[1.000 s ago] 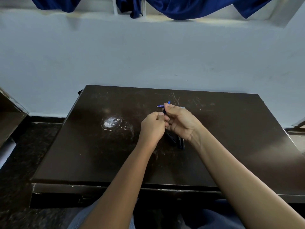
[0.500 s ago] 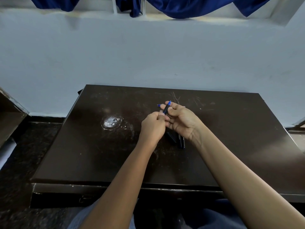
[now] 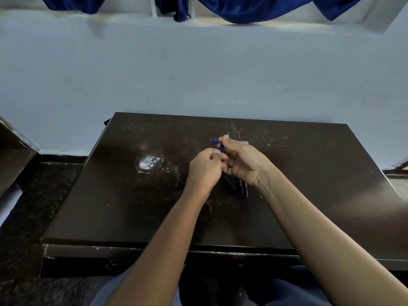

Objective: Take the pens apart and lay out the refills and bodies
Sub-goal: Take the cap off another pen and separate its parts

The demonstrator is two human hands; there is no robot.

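Note:
Both hands meet above the middle of the dark table [image 3: 132, 206]. My right hand [image 3: 242, 162] pinches the upper part of a blue pen [image 3: 221, 147], whose tip pokes out above the fingers. My left hand [image 3: 205, 168] grips the pen's lower end, which is hidden in the fist. Behind the hands a blue refill [image 3: 214, 140] lies flat on the table. Under my right wrist lie several black pen bodies [image 3: 241, 188], partly hidden.
A white scuffed patch [image 3: 148, 163] marks the table left of the hands. A pale wall [image 3: 198, 74] rises right behind the table's far edge. Dark floor [image 3: 33, 206] lies to the left, and a wooden piece [image 3: 13, 151] stands at the far left.
The right hand's fingers have shifted along the pen, and its blue middle now shows between the two hands. Both arms stay in nearly the same place.

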